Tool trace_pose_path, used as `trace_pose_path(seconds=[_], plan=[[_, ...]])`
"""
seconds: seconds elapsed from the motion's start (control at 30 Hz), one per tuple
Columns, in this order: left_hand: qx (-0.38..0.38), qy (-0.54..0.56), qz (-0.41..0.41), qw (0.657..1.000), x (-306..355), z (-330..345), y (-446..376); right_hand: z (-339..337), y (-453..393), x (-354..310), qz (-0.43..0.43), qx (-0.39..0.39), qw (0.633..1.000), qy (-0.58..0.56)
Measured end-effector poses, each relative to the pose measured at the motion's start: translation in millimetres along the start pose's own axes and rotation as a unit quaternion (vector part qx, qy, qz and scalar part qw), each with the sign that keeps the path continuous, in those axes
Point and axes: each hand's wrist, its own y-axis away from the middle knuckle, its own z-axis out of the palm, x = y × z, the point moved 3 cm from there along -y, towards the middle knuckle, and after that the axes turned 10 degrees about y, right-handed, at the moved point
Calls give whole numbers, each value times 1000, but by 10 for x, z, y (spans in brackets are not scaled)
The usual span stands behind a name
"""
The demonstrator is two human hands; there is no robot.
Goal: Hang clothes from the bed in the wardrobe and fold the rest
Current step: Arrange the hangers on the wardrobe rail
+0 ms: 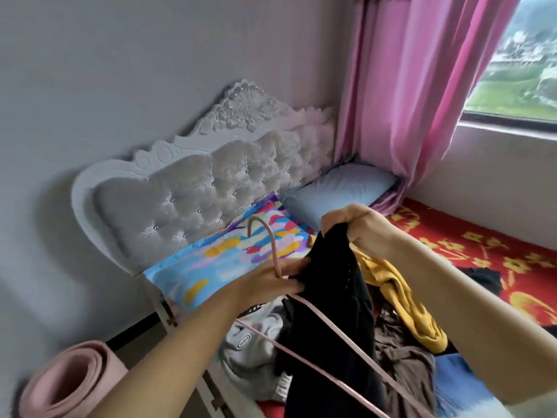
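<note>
While both hands grip it, black knit garment (328, 312), limp, pink hanger (272, 251)

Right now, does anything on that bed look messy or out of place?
Yes: clothes lie in a loose heap at the bed's near edge, unfolded, a yellow garment sprawled across them. A rolled pink mat sits on the floor beside the bed.

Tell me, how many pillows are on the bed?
2: a colourful painted-pattern pillow leaning against the headboard, and a pale blue pillow beside it near the pink curtain. More could hide under the clothes.
</note>
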Motion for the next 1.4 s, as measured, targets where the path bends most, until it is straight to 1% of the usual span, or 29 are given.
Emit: trace_pose_path(seconds=[0.03,0.13,0.17,0.23,0.3,0.37,0.43,0.5,0.53,0.6,0.67,0.73,0.77,0.8,0.83,0.87,0.93,1.0,1.07,1.13,1.2,1.23,1.3,1.37,1.4], plan=[[-13,11,-13,1000,-13,81,30,6,54,-44,-8,10,1000,-9],[-48,17,-47,998,-65,306,205,-80,296,-188,-23,96,992,-72],[-61,9,-60,996,-89,373,278,-109,382,-236,-21,118,990,-76],[-35,-4,-71,997,-63,347,414,-134,498,-315,-16,127,991,-36],[15,-54,-64,996,11,242,614,-50,624,-367,19,104,993,46],[82,-86,-53,992,27,52,830,73,703,-381,81,65,981,163],[155,-74,-49,984,7,-118,1133,273,738,-340,134,-14,940,314],[192,-66,-33,979,63,-215,1393,447,786,-343,153,-83,900,399],[206,-68,-18,976,114,-252,1519,556,815,-384,150,-108,885,427],[230,-64,3,971,202,-306,1787,807,858,-504,138,-136,871,451],[244,-68,23,967,273,-339,1960,992,864,-603,116,-133,855,488],[266,-72,33,961,347,-372,2218,1230,853,-751,69,-139,816,557],[280,-65,39,957,378,-398,2345,1331,856,-833,48,-148,802,576],[295,-58,44,953,403,-428,2471,1433,857,-895,32,-161,794,586],[309,-51,44,949,419,-443,2582,1523,863,-950,15,-170,792,586],[326,-43,41,943,417,-454,2712,1614,874,-998,-6,-174,799,576],[349,-2,28,937,377,-448,2928,1744,901,-1117,-26,-172,833,525],[352,40,8,935,287,-424,3125,1847,945,-1196,5,-202,854,480],[370,52,-13,928,190,-431,3403,2030,974,-1235,37,-263,864,428],[403,63,-26,913,119,-476,3651,2147,986,-1218,59,-291,852,432],[447,76,-32,891,89,-536,3941,2262,959,-1189,51,-307,837,451],[467,60,-35,882,83,-577,4075,2326,939,-1187,48,-316,829,459],[498,-20,-66,865,84,-654,4313,2465,906,-1173,29,-336,805,489],[504,-106,-94,852,89,-700,4456,2588,876,-1145,16,-348,773,531],[507,-127,-109,845,74,-702,4567,2683,862,-1127,10,-357,759,545]])
